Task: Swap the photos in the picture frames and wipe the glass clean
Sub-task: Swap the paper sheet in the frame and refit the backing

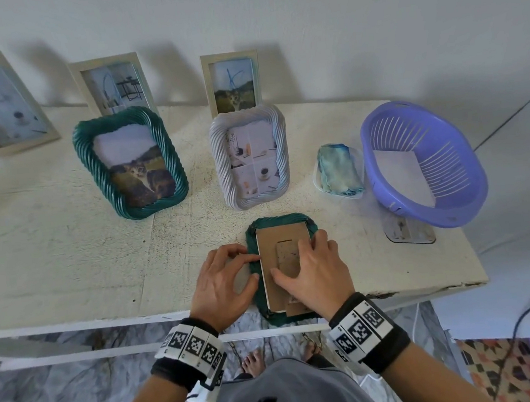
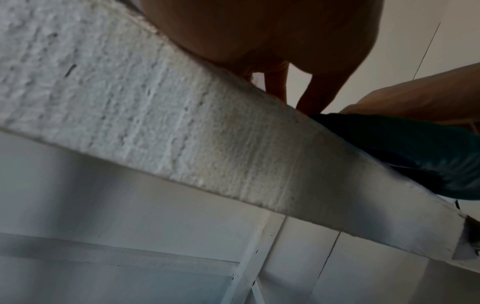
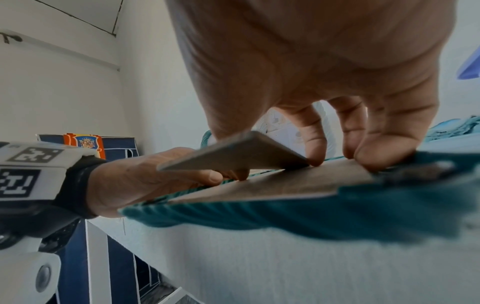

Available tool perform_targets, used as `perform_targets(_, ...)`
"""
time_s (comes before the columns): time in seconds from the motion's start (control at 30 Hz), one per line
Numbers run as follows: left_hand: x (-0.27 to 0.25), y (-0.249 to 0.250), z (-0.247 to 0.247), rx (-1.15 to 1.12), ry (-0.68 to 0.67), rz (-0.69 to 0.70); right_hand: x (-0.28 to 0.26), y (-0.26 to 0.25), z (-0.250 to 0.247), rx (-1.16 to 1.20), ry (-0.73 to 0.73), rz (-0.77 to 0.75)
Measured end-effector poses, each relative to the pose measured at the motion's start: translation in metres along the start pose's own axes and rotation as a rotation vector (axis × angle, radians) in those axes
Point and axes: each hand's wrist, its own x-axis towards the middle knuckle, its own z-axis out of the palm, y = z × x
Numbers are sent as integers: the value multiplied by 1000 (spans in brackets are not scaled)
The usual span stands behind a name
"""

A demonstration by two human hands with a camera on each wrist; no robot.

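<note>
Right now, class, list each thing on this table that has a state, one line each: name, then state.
Face-down green frame: lying flat, overhanging the table edge, cardboard back in place.
Stand flap: lifted off the back.
Left hand: fingertips at the frame's left edge.
Right hand: fingers pressing the back.
Upright green frame: standing, cat photo inside.
White ribbed frame: standing, photo inside.
Cloth: folded, unused.
Purple basket: tilted, holding a white sheet.

Bare tabletop (image 1: 50, 256) left; upright frames (image 1: 249, 156) behind; basket (image 1: 423, 164) right.
</note>
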Motion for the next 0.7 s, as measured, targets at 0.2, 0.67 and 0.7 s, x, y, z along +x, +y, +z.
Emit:
perform_targets(0.2, 0, -1, 0, 6, -14, -1, -1, 4, -1, 15, 35, -7)
perform_targets(0.67, 18, 38, -2, -44, -120, 224, -49, 86, 1, 259, 86, -432)
perform_targets(0.7, 18, 42, 2, -38, -145, 261, -53, 89, 3, 259, 105, -452)
